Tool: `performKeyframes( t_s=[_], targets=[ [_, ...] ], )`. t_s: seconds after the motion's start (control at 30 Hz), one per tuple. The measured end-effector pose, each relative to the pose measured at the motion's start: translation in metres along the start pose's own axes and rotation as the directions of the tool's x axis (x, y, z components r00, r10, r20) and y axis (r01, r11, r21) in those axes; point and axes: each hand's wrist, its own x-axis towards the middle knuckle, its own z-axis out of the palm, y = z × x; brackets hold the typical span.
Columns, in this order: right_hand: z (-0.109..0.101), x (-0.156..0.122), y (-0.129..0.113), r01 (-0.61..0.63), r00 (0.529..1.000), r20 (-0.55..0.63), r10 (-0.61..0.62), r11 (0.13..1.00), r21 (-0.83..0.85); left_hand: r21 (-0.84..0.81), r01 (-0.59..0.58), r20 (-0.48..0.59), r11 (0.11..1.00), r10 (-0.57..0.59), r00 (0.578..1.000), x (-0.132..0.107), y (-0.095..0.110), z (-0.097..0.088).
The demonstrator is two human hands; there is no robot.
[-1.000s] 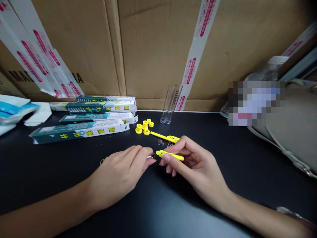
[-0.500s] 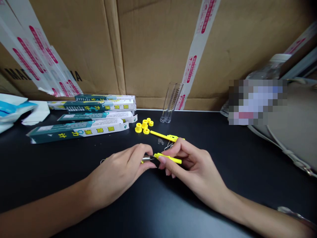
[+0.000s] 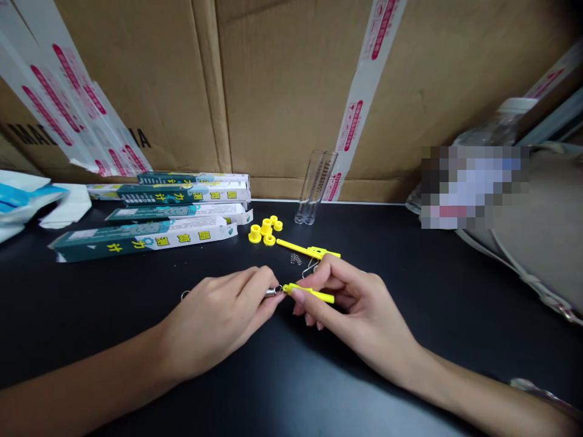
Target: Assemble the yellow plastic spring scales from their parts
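My left hand [image 3: 223, 315] rests on the black table [image 3: 136, 285], fingers pinched round a small metal spring [image 3: 272, 292] whose ring end meets a yellow plastic rod [image 3: 312, 293]. My right hand [image 3: 350, 303] pinches that yellow rod between thumb and fingers. Just behind the hands lie a second yellow rod [image 3: 310, 249], a tiny loose spring [image 3: 296, 259] and a wire hook. Several yellow caps [image 3: 265, 231] sit beyond them. A wire ring [image 3: 184, 295] pokes out left of my left hand.
Several long teal and white boxes [image 3: 155, 233] lie at the back left. Two clear tubes [image 3: 314, 188] lean on a taped cardboard wall [image 3: 282, 91]. White packets [image 3: 27, 203] sit far left. A beige bag [image 3: 532, 243] and a bottle occupy the right.
Both hands have crept slightly left and closer together. The spring's end now touches the tip of the yellow rod, where a small gap showed a second ago.
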Motion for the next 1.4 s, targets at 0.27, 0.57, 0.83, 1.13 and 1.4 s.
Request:
performKeyframes(
  t_s=[0.27, 0.57, 0.83, 1.13, 1.4],
  targets=[
    [-0.0003, -0.0001, 0.0013, -0.012, 1.000, 0.008, 0.012, 1.000, 0.021, 0.082, -0.049, -0.055, 0.995, 0.053, 0.997, -0.0008, 0.0003, -0.0008],
    [0.0010, -0.0050, 0.0035, 0.233, 0.970, 0.007, -0.243, 0.919, -0.318, 0.062, -0.033, -0.083, 0.998, 0.038, 0.996, 0.0034, 0.0030, -0.0044],
    [0.0007, -0.0037, 0.0032, 0.098, 0.995, 0.012, -0.097, 0.988, -0.123, 0.028, -0.013, -0.083, 1.000, 0.015, 0.996, 0.0005, 0.0013, -0.0023],
    [0.0008, -0.0015, 0.0011, -0.036, 0.999, 0.039, 0.036, 0.999, 0.003, -0.045, 0.020, -0.038, 0.999, -0.022, 0.999, -0.0025, 0.0005, -0.0010],
    [0.0014, -0.0001, 0.0004, -0.046, 0.998, 0.033, 0.046, 0.999, 0.005, -0.228, 0.087, 0.007, 0.970, -0.088, 0.996, -0.0007, 0.0008, -0.0011]
  ],
)
